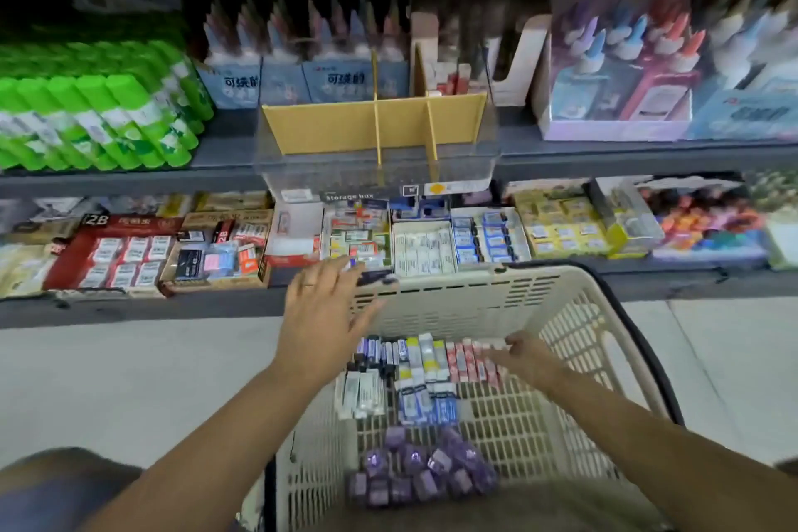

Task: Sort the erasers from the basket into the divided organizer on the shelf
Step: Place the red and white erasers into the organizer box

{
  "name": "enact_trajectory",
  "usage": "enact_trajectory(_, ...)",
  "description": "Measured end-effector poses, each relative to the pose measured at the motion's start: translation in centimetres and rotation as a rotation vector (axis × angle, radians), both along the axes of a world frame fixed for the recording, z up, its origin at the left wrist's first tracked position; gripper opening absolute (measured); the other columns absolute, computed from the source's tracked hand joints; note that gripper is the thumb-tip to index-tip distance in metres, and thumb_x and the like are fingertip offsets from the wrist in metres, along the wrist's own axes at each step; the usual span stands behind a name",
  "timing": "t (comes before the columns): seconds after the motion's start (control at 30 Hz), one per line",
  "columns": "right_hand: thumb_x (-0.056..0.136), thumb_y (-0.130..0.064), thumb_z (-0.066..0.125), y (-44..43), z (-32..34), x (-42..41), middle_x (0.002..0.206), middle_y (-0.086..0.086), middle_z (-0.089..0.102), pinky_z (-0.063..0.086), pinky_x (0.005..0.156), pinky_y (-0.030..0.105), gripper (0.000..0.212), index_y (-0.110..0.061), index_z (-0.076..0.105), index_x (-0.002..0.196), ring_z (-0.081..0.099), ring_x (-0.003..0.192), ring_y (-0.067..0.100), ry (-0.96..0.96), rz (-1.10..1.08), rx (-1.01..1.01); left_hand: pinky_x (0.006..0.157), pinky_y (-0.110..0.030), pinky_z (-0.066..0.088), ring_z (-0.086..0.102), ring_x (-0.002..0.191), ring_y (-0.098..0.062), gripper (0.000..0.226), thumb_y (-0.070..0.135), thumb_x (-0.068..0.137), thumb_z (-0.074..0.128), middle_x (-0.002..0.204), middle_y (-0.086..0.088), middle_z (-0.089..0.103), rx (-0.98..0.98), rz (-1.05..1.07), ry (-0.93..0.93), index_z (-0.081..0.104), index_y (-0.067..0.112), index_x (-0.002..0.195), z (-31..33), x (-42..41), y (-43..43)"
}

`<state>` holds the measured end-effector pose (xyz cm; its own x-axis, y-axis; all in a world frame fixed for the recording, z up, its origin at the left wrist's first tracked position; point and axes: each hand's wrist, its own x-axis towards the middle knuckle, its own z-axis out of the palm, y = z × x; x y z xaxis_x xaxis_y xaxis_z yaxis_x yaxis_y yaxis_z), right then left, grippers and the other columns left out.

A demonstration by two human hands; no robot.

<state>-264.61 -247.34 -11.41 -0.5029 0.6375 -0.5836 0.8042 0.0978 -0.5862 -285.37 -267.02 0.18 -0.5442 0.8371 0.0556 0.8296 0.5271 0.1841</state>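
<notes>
Writing: "Storage box" on dark label (347,195) at front foot of clear plastic organizer w/ yellow card dividers (380,171), which sits on grey upper shelf (129,179) & juts past its front edge, compartments open on top; "2B" on red carton (93,220) on lower shelf. Cream slotted plastic basket (574,341) sits below, far rim near lower shelf edge, pale floor (129,380) open to its left; erasers lie on its bottom in groups: purple blocks (414,475) nearest, blue-white sleeves (425,402), white bars (360,393), red-white row (468,359) by far wall. Left hand (328,302) open, fingers straight, spread over far-left rim. Right hand (524,359) inside basket, on red-white row; grip can't be told.
</notes>
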Motion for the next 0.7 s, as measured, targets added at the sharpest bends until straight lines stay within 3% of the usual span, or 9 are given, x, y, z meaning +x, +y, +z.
enact_trajectory(0.07,0.084,-0.01,0.071,0.1,-1.6,0.3,0.112,0.015,0.056,0.042,0.062,0.006,0.038,-0.002,0.048,0.113,0.052,0.103,0.019,0.104,-0.214,-0.096,0.116,-0.043,0.007,0.023,0.143,-0.023,0.074,0.069,0.09,0.018,0.154,-0.002,0.031,-0.132,0.067,0.031,0.033,0.024,0.147,-2.5,-0.9,-0.9)
enact_trajectory(0.13,0.083,0.004,0.066,0.2,-3.3,0.0,0.123,0.017,0.054,0.043,0.063,0.004,0.037,0.001,0.047,0.115,0.053,0.098,0.021,0.187,-0.378,-0.196,0.117,-0.047,0.007,0.01,0.147,-0.023,0.074,0.068,0.09,0.022,0.16,-0.002,0.013,-0.242,0.131,0.016,0.014,0.028,0.153,-4.4,-1.5,-1.7)
enact_trajectory(0.2,0.083,-0.011,0.072,0.0,-5.3,-0.8,0.131,0.016,0.052,0.047,0.069,0.012,0.054,0.004,0.044,0.127,0.057,0.099,0.027,0.111,-0.403,-0.197,0.114,-0.051,0.017,0.006,0.147,-0.027,0.076,0.068,0.09,0.024,0.161,0.0,0.002,-0.265,0.183,-0.047,0.001,0.032,0.153,-5.6,-1.5,-1.9)
enact_trajectory(0.27,0.077,-0.034,0.077,-0.9,-6.9,-1.5,0.139,0.016,0.047,0.046,0.093,0.028,0.08,-0.001,0.038,0.137,0.05,0.12,0.031,-0.031,-0.368,-0.12,0.109,-0.052,0.029,0.009,0.145,-0.033,0.078,0.067,0.09,0.029,0.161,-0.001,-0.001,-0.233,0.215,-0.09,-0.001,0.032,0.153,-6.4,-1.3,-1.8)
enact_trajectory(0.33,0.071,-0.048,0.078,-1.9,-7.7,-2.0,0.147,0.018,0.036,0.035,0.108,0.04,0.097,-0.005,0.03,0.144,0.038,0.134,0.034,-0.103,-0.391,-0.094,0.105,-0.052,0.036,0.013,0.142,-0.038,0.08,0.067,0.089,0.03,0.161,-0.003,0.002,-0.215,0.221,-0.062,0.0,0.031,0.153,-6.8,-1.2,-1.7)
enact_trajectory(0.53,0.071,-0.051,0.076,-2.6,-8.7,-3.2,0.156,0.022,0.01,0.014,0.116,0.047,0.114,-0.004,0.008,0.15,0.013,0.145,0.035,-0.278,-0.377,-0.033,0.106,-0.054,0.034,0.011,0.142,-0.038,0.082,0.067,0.087,0.035,0.16,-0.006,0.007,-0.18,0.217,-0.114,0.004,0.029,0.153,-7.0,-1.5,-1.7)
enact_trajectory(0.7,0.069,-0.048,0.079,-2.3,-9.3,-3.2,0.156,0.021,0.014,0.015,0.116,0.045,0.118,-0.003,0.007,0.15,0.015,0.144,0.035,-0.276,-0.433,-0.044,0.107,-0.054,0.031,0.009,0.142,-0.038,0.085,0.07,0.083,0.029,0.16,-0.006,0.005,-0.186,0.227,-0.124,0.004,0.029,0.153,-6.9,-1.4,-1.6)
